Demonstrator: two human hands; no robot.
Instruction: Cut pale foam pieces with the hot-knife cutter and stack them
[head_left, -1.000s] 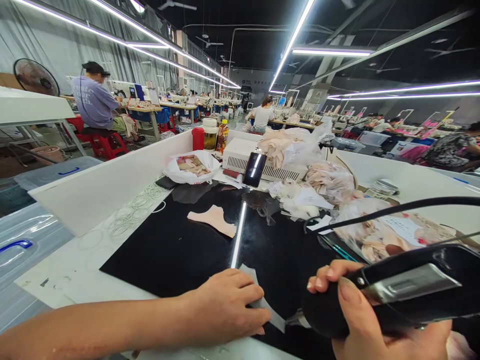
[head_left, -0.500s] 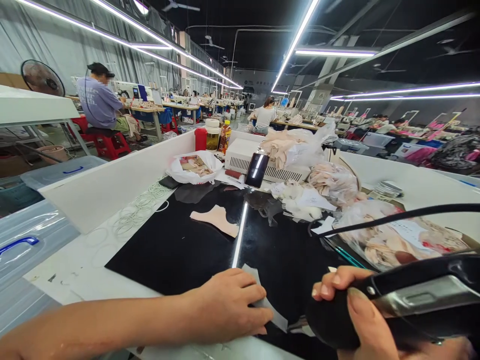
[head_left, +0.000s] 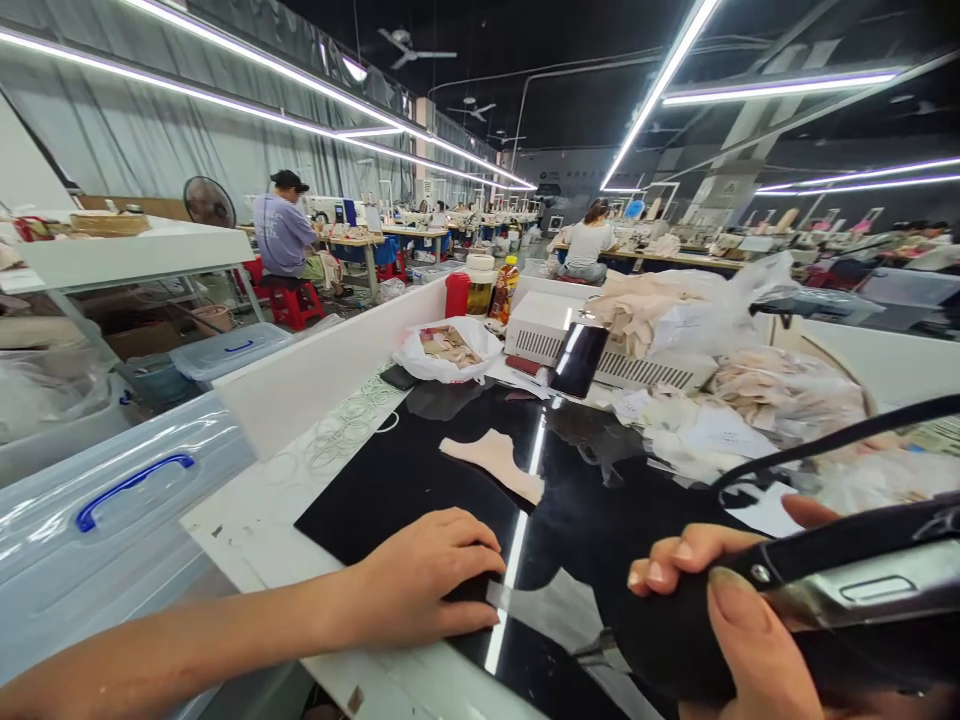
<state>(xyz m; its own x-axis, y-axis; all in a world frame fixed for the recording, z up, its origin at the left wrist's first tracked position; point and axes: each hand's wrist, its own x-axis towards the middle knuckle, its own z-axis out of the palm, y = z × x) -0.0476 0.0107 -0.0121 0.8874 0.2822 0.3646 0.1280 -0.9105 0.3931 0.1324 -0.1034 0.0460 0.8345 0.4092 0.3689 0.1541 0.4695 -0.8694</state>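
My left hand (head_left: 424, 575) lies flat, fingers together, pressing down on the end of a thin pale strip (head_left: 551, 610) on a glossy black mat (head_left: 390, 480). My right hand (head_left: 739, 640) is wrapped round the handle of a black hand tool (head_left: 832, 590) with a silver plate and a black cord (head_left: 832, 440). The tool's tip rests near the strip at the mat's front edge. A beige cut fabric piece (head_left: 495, 460) lies farther back on the mat.
Bags of beige fabric pieces (head_left: 780, 395), a white box unit (head_left: 600, 345), a dark phone (head_left: 579, 360) and bottles (head_left: 480, 285) crowd the back. A white divider (head_left: 330, 365) runs along the left; clear lidded bins (head_left: 112, 500) stand beside it. Other people sit at distant tables.
The view has swung left and the mat now sits farther right. My left hand has slid left along the strip, uncovering more of it. My right hand still grips the tool.
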